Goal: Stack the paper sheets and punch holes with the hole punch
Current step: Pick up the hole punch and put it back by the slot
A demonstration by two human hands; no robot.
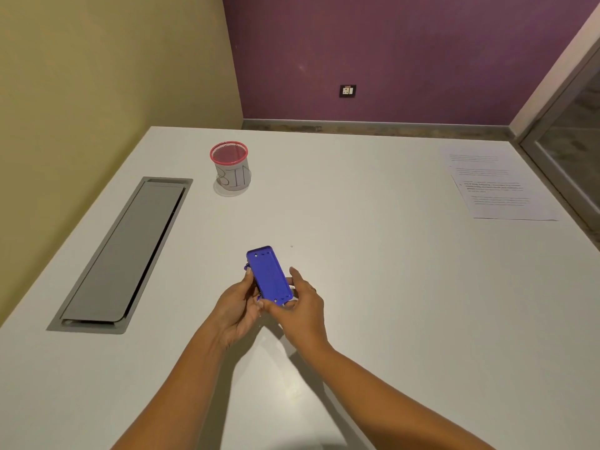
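A blue hole punch [268, 277] is held above the white table [373, 287] with its flat underside turned up toward me. My left hand [238, 303] grips its left side, thumb along the edge. My right hand [300, 303] holds its near right corner, fingers curled round it. Printed paper sheets [496, 186] lie in a loose pile at the table's far right, well away from both hands.
A red mesh cup [230, 165] wrapped in a paper label reading BIN stands at the far left of the table. A long grey cable hatch [125, 254] is set into the table on the left. A tiny white speck [291, 246] lies beyond the punch.
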